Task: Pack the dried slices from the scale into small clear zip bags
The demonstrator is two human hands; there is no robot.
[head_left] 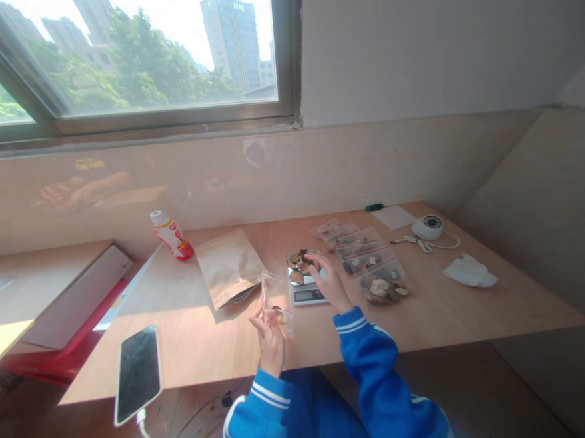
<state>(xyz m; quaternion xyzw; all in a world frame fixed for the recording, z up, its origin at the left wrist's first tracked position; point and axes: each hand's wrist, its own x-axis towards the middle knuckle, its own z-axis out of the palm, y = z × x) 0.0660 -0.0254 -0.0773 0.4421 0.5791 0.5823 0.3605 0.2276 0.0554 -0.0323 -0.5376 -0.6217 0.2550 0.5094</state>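
My left hand [269,337] is closed on the edge of a clear plastic bag [280,315] that has a few small pieces inside. A small digital scale [309,296] lies in front of me, with several brown, flat slices [296,277] on its plate. Over the right part of the plate, my right hand [329,280] pinches a dark brown slice [303,253]. Right of the scale, filled clear bags [384,284] lie in an overlapping row. A brown paper pouch [230,267] lies left of the scale, its mouth toward me.
A red and white bottle [172,236] stands at the back left. A phone [137,370] with a cable lies at the left front edge. On the right are a white round device [427,227] with a cord, a crumpled tissue [470,271], white paper [392,216] and a green pen [374,207].
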